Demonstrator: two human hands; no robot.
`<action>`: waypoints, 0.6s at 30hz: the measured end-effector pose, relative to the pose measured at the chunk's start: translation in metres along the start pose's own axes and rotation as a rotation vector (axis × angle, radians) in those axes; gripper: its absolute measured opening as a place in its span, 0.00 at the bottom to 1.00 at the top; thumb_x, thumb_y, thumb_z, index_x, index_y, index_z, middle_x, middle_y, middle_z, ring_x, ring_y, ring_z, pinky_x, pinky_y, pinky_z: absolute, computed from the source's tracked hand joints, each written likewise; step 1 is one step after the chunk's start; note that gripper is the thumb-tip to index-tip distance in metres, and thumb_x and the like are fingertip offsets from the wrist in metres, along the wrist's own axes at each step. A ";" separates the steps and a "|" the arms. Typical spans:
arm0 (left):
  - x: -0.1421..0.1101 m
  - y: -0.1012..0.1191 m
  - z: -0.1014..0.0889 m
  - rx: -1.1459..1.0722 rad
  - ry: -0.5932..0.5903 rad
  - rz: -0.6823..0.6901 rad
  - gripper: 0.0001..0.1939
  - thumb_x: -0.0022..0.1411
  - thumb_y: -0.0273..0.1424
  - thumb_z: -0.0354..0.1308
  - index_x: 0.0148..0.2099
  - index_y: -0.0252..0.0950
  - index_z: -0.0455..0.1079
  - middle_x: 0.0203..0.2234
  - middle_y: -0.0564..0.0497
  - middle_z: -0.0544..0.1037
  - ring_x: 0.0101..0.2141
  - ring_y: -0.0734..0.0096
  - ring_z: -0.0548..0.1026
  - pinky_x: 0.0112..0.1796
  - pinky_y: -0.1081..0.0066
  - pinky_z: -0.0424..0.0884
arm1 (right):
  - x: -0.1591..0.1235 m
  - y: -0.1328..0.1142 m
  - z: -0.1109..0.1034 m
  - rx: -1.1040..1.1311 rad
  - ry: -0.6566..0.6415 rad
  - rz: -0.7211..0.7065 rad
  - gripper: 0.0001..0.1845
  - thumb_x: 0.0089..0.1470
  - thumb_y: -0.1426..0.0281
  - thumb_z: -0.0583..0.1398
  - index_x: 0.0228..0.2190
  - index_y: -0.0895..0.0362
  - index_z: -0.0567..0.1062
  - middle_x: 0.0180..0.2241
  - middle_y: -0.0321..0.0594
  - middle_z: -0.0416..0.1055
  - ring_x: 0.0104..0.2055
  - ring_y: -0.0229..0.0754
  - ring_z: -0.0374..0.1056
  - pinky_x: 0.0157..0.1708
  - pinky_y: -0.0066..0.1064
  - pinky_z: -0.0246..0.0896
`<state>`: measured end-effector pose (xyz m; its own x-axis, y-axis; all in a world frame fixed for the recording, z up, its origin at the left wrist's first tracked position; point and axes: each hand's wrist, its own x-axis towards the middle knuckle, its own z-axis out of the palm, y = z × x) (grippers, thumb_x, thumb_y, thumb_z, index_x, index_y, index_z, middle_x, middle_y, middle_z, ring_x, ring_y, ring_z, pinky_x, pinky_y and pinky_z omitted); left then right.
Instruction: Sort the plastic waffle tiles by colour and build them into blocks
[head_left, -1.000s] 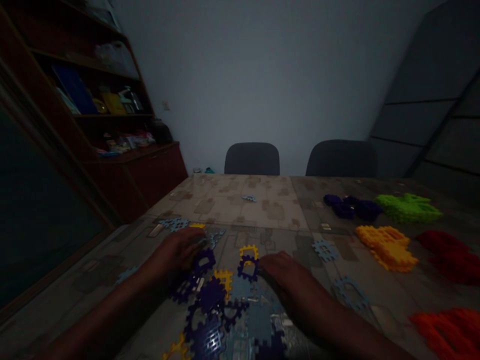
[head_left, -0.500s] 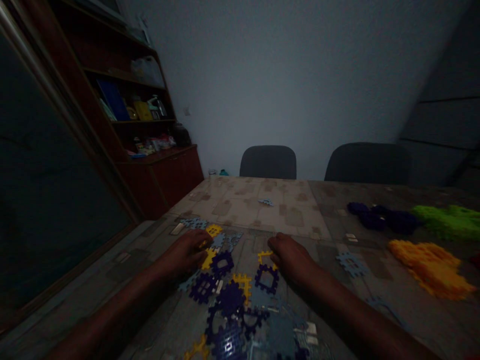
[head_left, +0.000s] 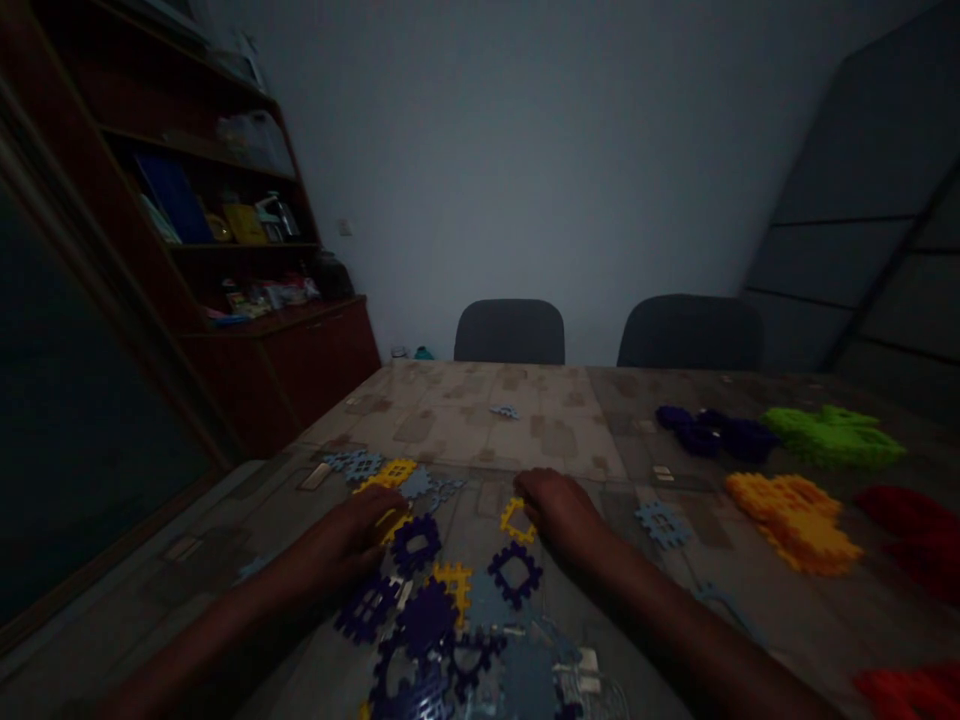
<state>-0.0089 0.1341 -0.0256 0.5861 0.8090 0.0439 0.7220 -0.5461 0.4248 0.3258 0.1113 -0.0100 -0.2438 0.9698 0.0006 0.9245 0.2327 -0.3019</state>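
Note:
My left hand (head_left: 364,530) rests low over the left of the pile, fingers bent and apart, with a yellow toothed building piece (head_left: 397,527) at its fingertips. My right hand (head_left: 559,505) has its fingers closed at the edge of a yellow square frame piece (head_left: 516,521). Just nearer lies a dark purple frame piece (head_left: 532,577). Between my hands sit another purple frame piece (head_left: 431,532), a yellow lattice piece (head_left: 463,590) and a solid purple piece (head_left: 427,618). Grey-blue pieces (head_left: 529,675) overlap at the front. The undersides of both hands are hidden.
Orange (head_left: 795,522), lime green (head_left: 832,437), dark purple (head_left: 724,437) and red pieces (head_left: 911,525) lie in heaps at the right. Single grey-blue pieces (head_left: 663,524) lie apart on the patterned tablecloth (head_left: 555,440). Two chairs (head_left: 510,332) stand behind the table.
The view has turned to the right, bringing red pieces into sight. More of the yellow frame piece by my right fingers shows. My left hand stays by the yellow pieces.

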 end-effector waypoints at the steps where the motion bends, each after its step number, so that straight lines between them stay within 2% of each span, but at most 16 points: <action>1: 0.001 -0.003 0.002 -0.007 0.010 0.011 0.24 0.62 0.36 0.50 0.59 0.40 0.64 0.58 0.45 0.67 0.59 0.52 0.63 0.60 0.56 0.59 | -0.002 0.003 -0.002 0.005 0.020 0.006 0.15 0.59 0.77 0.56 0.46 0.56 0.75 0.49 0.44 0.75 0.52 0.43 0.68 0.48 0.28 0.55; 3: 0.002 -0.010 0.006 -0.012 0.039 0.002 0.26 0.65 0.39 0.48 0.63 0.39 0.61 0.62 0.44 0.63 0.61 0.51 0.60 0.62 0.54 0.56 | -0.007 0.008 -0.006 0.006 0.051 0.049 0.15 0.61 0.75 0.55 0.48 0.59 0.74 0.49 0.48 0.74 0.53 0.46 0.67 0.48 0.31 0.56; 5: 0.004 -0.015 0.009 -0.008 0.072 -0.039 0.27 0.66 0.44 0.49 0.63 0.38 0.61 0.62 0.43 0.63 0.60 0.48 0.61 0.61 0.53 0.58 | -0.012 0.009 -0.007 0.003 0.054 0.094 0.14 0.59 0.70 0.58 0.45 0.61 0.75 0.47 0.51 0.74 0.50 0.49 0.69 0.45 0.33 0.58; 8: 0.008 -0.018 0.011 0.012 0.106 -0.093 0.30 0.62 0.50 0.56 0.59 0.37 0.66 0.55 0.40 0.70 0.55 0.45 0.67 0.56 0.52 0.64 | -0.016 0.005 -0.003 0.002 0.023 0.116 0.14 0.56 0.65 0.62 0.41 0.61 0.76 0.45 0.51 0.74 0.46 0.50 0.70 0.41 0.33 0.60; 10: 0.011 -0.016 0.010 0.018 0.113 -0.096 0.29 0.60 0.50 0.57 0.56 0.36 0.70 0.50 0.39 0.73 0.50 0.45 0.70 0.52 0.53 0.68 | -0.014 0.002 0.000 0.002 0.012 0.110 0.12 0.57 0.67 0.61 0.42 0.60 0.76 0.46 0.50 0.74 0.47 0.49 0.70 0.42 0.33 0.59; 14: 0.017 -0.012 0.007 -0.005 0.102 -0.073 0.24 0.63 0.48 0.50 0.52 0.38 0.72 0.49 0.43 0.75 0.49 0.50 0.72 0.51 0.57 0.69 | -0.006 0.001 -0.001 -0.004 0.005 0.114 0.10 0.59 0.74 0.56 0.40 0.60 0.77 0.43 0.50 0.76 0.45 0.48 0.71 0.40 0.32 0.59; 18: 0.017 -0.014 0.003 -0.001 0.186 -0.136 0.28 0.66 0.48 0.41 0.54 0.34 0.70 0.52 0.39 0.73 0.51 0.48 0.71 0.52 0.54 0.68 | -0.007 0.000 -0.004 -0.014 0.022 0.110 0.11 0.60 0.73 0.56 0.42 0.61 0.76 0.45 0.53 0.74 0.48 0.50 0.70 0.42 0.34 0.59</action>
<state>-0.0075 0.1551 -0.0336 0.4051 0.9015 0.1521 0.7893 -0.4288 0.4394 0.3284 0.1043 -0.0062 -0.1339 0.9909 -0.0106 0.9495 0.1253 -0.2877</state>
